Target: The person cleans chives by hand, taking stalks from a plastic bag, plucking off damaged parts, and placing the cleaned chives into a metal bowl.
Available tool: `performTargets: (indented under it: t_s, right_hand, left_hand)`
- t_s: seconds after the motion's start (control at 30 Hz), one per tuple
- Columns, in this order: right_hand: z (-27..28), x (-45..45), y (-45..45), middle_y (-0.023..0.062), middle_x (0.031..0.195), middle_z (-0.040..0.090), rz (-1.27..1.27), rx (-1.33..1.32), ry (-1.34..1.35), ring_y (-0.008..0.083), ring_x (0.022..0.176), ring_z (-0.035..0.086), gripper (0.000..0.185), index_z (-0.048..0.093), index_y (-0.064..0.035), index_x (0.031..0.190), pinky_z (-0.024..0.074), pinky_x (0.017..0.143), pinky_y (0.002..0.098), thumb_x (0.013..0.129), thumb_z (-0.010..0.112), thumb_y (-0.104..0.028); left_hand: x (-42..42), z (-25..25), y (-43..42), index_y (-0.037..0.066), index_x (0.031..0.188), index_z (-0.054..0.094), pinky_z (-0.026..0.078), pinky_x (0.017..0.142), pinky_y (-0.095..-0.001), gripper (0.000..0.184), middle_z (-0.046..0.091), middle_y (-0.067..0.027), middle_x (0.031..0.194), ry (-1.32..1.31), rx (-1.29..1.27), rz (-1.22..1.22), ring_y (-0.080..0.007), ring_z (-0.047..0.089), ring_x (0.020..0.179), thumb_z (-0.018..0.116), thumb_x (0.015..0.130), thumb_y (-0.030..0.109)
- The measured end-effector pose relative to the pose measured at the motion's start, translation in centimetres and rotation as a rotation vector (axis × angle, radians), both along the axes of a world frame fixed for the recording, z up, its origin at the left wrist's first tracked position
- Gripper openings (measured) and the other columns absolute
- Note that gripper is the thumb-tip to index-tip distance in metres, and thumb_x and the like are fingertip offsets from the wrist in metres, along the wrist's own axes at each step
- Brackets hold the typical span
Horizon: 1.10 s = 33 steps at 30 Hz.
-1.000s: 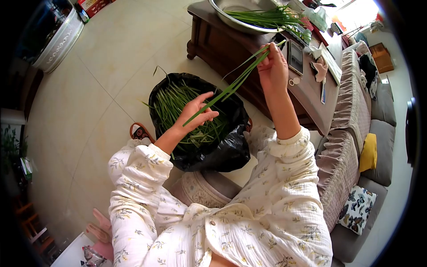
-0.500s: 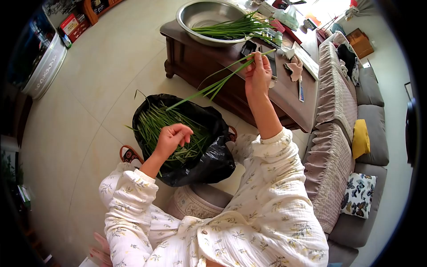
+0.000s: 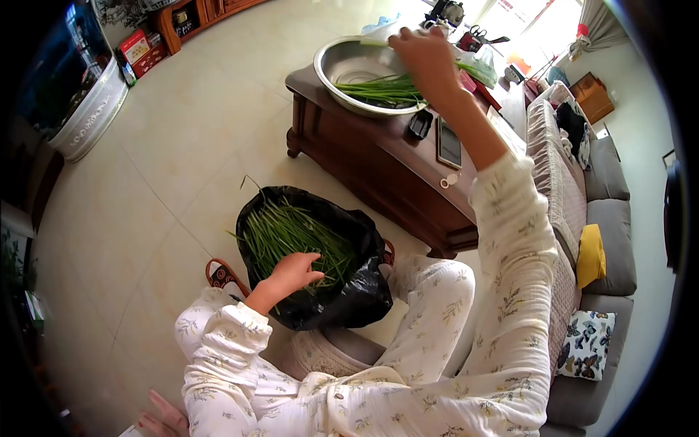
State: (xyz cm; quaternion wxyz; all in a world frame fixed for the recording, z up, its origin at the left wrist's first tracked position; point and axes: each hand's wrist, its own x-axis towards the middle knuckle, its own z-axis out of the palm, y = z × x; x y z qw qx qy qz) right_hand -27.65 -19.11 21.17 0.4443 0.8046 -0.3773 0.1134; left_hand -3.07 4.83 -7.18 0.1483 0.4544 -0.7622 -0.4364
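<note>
A black plastic bag [image 3: 349,295] stands on the floor between my legs, packed with loose garlic chives [image 3: 287,229]. My left hand [image 3: 295,273] is over the chives near the bag's front side, thumb and forefinger apart, with nothing visible in it. Up at the low wooden table [image 3: 364,164], my right hand [image 3: 426,62] reaches over the right side of a steel basin [image 3: 331,80]. Its fingers are closed, and a few pale chive ends stick out to their left. Inside the basin lies a bundle of cleaned chives [image 3: 382,91], partly behind my right hand.
On the table are a small black tray [image 3: 421,124], a phone [image 3: 448,143] and a plastic bag [image 3: 480,67]. A sofa [image 3: 608,237] with cushions runs along the right. A stool [image 3: 309,353] is below me. At bottom left, another person's fingers [image 3: 166,415] seem to show.
My right hand has moved up and away with the chives, from over the table's near part to the basin. The left hand has lowered toward the chives in the bag.
</note>
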Motion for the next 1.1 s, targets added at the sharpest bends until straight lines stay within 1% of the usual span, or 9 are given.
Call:
performTargets:
  t_s: [0.1, 0.27, 0.53, 0.6, 0.67, 0.83, 0.93, 1.0, 1.1]
  right_hand:
    - [-4.6, 0.5, -6.8, 0.0046, 0.074, 0.063, -0.215, 0.087, 0.252, 0.0206, 0.071, 0.064, 0.006, 0.064, -0.0128, 0.072, 0.0427, 0.077, 0.0386, 0.075, 0.06, -0.009]
    - [-12.6, 0.7, -12.3, 0.0059, 0.077, 0.067, -0.291, 0.367, 0.144, 0.0219, 0.078, 0.065, 0.011, 0.069, -0.0137, 0.072, 0.0431, 0.075, 0.0378, 0.075, 0.06, -0.008]
    - [-15.0, 2.8, -13.1, 0.0098, 0.083, 0.069, -0.271, 0.577, 0.025, 0.0254, 0.089, 0.065, 0.011, 0.07, -0.0096, 0.075, 0.0506, 0.071, 0.0371, 0.075, 0.059, -0.007]
    - [-15.2, 2.2, -13.1, 0.0141, 0.095, 0.065, -0.187, 0.583, -0.01, 0.0284, 0.09, 0.064, 0.016, 0.066, -0.0053, 0.092, 0.0519, 0.072, 0.0384, 0.08, 0.059, -0.012]
    - [-16.1, 2.1, -13.3, 0.0144, 0.097, 0.063, -0.023, 0.56, -0.313, 0.0307, 0.086, 0.064, 0.021, 0.063, -0.0051, 0.099, 0.0511, 0.071, 0.0396, 0.08, 0.059, -0.013]
    - [-12.7, 6.9, -1.8, 0.0126, 0.081, 0.06, 0.342, 0.547, -0.731, 0.028, 0.074, 0.061, 0.01, 0.063, -0.0073, 0.09, 0.0482, 0.062, 0.0369, 0.081, 0.061, -0.012]
    - [-17.4, 10.2, 6.4, 0.0116, 0.072, 0.055, 0.618, 1.088, -0.915, 0.0226, 0.066, 0.057, 0.006, 0.059, -0.001, 0.081, 0.047, 0.061, 0.0319, 0.077, 0.063, 0.0]
    - [-21.7, 12.0, 10.0, 0.0131, 0.078, 0.057, 0.521, 1.163, -0.627, 0.0313, 0.069, 0.055, 0.007, 0.059, -0.0017, 0.083, 0.0468, 0.063, 0.0361, 0.077, 0.063, -0.005]
    - [-27.4, 14.3, 12.1, 0.0139, 0.08, 0.06, 0.283, 1.233, -0.579, 0.0339, 0.077, 0.059, 0.01, 0.058, -0.0037, 0.079, 0.046, 0.067, 0.0436, 0.08, 0.058, -0.014]
  left_hand:
    - [0.6, 1.1, -0.1, 0.0, 0.114, 0.059, 0.047, 0.06, -0.0355, 0.047, 0.063, -0.0139, 0.071, -0.002, 0.003, 0.033, -0.0284, 0.061, 0.064, 0.071, 0.076, 0.024]
    - [1.4, 2.2, -1.5, 0.001, 0.11, 0.061, 0.047, 0.06, -0.0365, 0.042, 0.064, -0.0131, 0.071, 0.002, -0.001, 0.115, -0.0285, 0.061, 0.063, 0.07, 0.076, 0.023]
    - [2.4, 3.6, -3.5, 0.002, 0.108, 0.063, 0.047, 0.059, -0.0351, 0.038, 0.063, -0.0129, 0.07, 0.056, -0.051, 0.257, -0.0266, 0.06, 0.062, 0.07, 0.076, 0.022]
    - [3.4, 4.1, -3.9, 0.002, 0.108, 0.063, 0.047, 0.059, -0.0349, 0.038, 0.063, -0.0128, 0.07, 0.042, -0.042, 0.301, -0.026, 0.061, 0.062, 0.07, 0.076, 0.022]
    - [5.3, 4.2, -4.9, 0.003, 0.109, 0.062, 0.048, 0.06, -0.0373, 0.041, 0.063, -0.0132, 0.068, 0.027, -0.189, 0.418, -0.0291, 0.061, 0.063, 0.071, 0.075, 0.023]
    - [9.4, 5.4, -6.2, 0.003, 0.096, 0.067, 0.047, 0.061, -0.0346, 0.022, 0.064, -0.0143, 0.073, 0.034, -0.403, 0.672, -0.0264, 0.062, 0.064, 0.064, 0.079, 0.017]
    - [9.1, 4.7, -5.8, 0.003, 0.083, 0.068, 0.048, 0.064, -0.0408, 0.013, 0.064, -0.0176, 0.075, -0.069, -0.366, 0.572, -0.0347, 0.06, 0.069, 0.062, 0.079, 0.013]
    - [8.3, 4.4, -5.4, 0.002, 0.085, 0.067, 0.048, 0.066, -0.0383, 0.014, 0.065, -0.0163, 0.079, -0.15, -0.342, 0.562, -0.0333, 0.062, 0.074, 0.061, 0.079, 0.013]
    - [8.1, 3.9, -5.3, 0.002, 0.085, 0.067, 0.048, 0.067, -0.0404, 0.013, 0.065, -0.0167, 0.08, -0.178, -0.315, 0.578, -0.034, 0.062, 0.075, 0.061, 0.079, 0.012]
